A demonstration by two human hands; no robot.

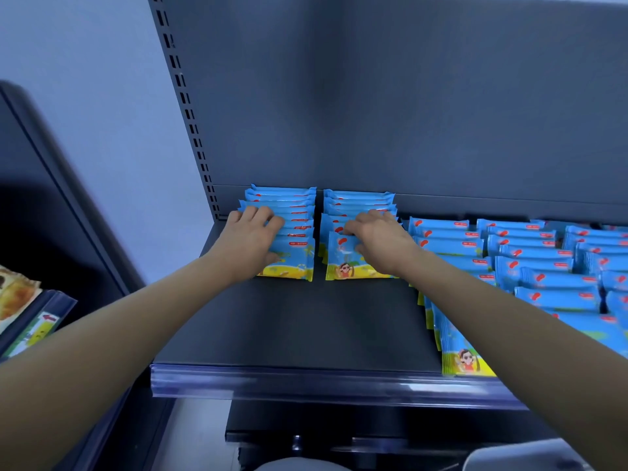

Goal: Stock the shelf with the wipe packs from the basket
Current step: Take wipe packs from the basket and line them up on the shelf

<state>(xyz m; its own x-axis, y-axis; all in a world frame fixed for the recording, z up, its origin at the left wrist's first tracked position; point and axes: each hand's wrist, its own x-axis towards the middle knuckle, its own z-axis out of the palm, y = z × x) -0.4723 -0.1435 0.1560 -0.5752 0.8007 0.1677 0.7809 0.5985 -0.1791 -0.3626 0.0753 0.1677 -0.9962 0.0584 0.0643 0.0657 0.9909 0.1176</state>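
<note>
With left grip (253, 237) clamped on the left row (292, 198) and right grip (377, 237) clamped on the next row (356, 198), press both back evenly, keeping fronts upright.

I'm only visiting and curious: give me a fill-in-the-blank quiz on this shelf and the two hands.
1. The left hand holds the row of wipe packs nearest the shelf's ____ end.
2. The right hand holds the neighbouring row, the ____ from the left.
3. The packs are mostly ____ with a yellow strip at the bottom.
4. The longer rows stand to the ____ of both hands.
Missing words: left; second; blue; right.
</note>
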